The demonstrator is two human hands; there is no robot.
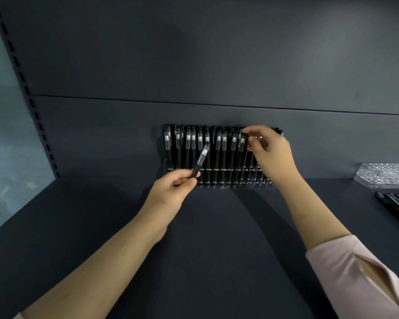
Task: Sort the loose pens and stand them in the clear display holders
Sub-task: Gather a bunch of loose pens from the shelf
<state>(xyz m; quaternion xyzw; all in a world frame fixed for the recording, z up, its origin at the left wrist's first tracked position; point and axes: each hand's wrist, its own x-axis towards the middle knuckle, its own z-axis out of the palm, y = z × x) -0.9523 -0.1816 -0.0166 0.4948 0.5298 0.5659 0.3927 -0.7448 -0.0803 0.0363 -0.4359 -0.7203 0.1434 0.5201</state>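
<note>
Held pen (200, 161): slim black barrel with a frosted clear cap, tilted up-right at centre frame, in front of the standing row.
Your left hand (173, 185): fingers curl round its lower barrel; the cap end juts free above them.
Your right hand (270, 153): fingertips pinch the top of a standing pen (242, 143), right of centre.
Display holder (260, 184): clear plastic against the back panel, packed with upright black pens.
Right edge: second clear holder (385, 176), faceted; loose pens (396, 203) lying flat on the matte dark shelf (217, 226).
</note>
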